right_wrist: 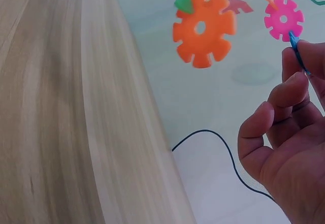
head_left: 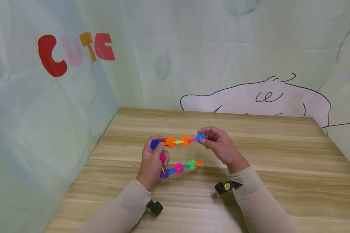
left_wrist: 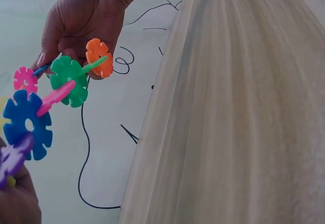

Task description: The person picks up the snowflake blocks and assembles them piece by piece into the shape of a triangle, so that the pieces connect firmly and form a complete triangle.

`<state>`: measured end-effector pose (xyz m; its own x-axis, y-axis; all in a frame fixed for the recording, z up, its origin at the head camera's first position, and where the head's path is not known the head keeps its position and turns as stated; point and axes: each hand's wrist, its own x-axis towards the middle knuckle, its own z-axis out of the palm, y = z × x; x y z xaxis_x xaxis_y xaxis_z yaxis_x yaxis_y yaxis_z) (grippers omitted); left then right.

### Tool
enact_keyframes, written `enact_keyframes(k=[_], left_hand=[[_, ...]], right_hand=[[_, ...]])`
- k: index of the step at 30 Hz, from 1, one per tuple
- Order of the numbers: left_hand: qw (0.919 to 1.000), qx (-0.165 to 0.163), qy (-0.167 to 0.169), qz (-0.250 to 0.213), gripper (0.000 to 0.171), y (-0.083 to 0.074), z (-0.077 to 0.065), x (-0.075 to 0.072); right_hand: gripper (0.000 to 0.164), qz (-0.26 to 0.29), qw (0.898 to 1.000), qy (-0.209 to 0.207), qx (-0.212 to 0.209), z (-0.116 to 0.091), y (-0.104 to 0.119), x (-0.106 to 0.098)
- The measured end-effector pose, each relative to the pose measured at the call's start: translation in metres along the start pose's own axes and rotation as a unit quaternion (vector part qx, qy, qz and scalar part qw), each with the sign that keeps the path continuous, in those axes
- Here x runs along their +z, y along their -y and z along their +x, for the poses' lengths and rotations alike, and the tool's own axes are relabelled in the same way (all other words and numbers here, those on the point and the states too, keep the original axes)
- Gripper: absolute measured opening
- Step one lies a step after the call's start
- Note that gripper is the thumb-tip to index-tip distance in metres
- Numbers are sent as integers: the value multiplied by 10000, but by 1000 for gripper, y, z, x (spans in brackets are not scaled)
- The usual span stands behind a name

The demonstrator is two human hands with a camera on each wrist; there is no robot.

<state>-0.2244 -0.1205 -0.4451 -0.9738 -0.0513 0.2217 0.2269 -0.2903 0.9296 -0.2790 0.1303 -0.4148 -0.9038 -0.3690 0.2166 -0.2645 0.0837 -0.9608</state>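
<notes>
A chain of slotted plastic snowflake discs (head_left: 178, 168) in several colours is held above the table, bent back on itself at the left. My left hand (head_left: 152, 160) grips it at the bend, with the thumb beside a dark blue disc (head_left: 155, 144). Between finger and thumb, my right hand (head_left: 223, 147) pinches the light blue disc (head_left: 200, 138) at the upper end. Orange, yellow and pink discs run between the hands. The lower stretch hangs free and finishes in an orange disc (right_wrist: 201, 28), beside a green disc (left_wrist: 69, 81).
A wood-grain table (head_left: 280, 181) lies beneath both hands. Printed cloth walls (head_left: 192, 48) stand behind it and at the left. Each wrist carries a black camera (head_left: 155, 207) on a strap.
</notes>
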Motion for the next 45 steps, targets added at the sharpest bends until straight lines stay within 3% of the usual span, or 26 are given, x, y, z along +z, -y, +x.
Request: enact_keyframes(k=[17,23,28,31,33,36,40,45], left_hand=[[9987,443,210,-101,12,-1,-4,3],[9986,487,-19,-198,14,-2,-4,7],[9963,593,-513,-337,12,-3,-1,5],[9944,742,-659,-374,12,-5,0,3],[9936,804,-693,-378,13,-6,0,2],[9929,883,-667,-425,12,-8,0,2],[9931,903,-472,-578,12,-8,-2,5],[9932,944,-193,-646,13,-6,-3,8]], right_hand=[[25,-170,9993,-77,-328,-1,2,5],[38,-273,9995,-67,-176,-1,2,3],[56,-200,9966,650,465,-1,0,-4],[59,-218,9866,1342,899,-2,-2,-6],[60,-289,9807,1670,973,-2,-2,-4],[57,-206,9815,1729,801,-1,-1,0],[52,79,9893,1402,395,0,-1,4],[58,672,9918,1086,-10,0,0,7]])
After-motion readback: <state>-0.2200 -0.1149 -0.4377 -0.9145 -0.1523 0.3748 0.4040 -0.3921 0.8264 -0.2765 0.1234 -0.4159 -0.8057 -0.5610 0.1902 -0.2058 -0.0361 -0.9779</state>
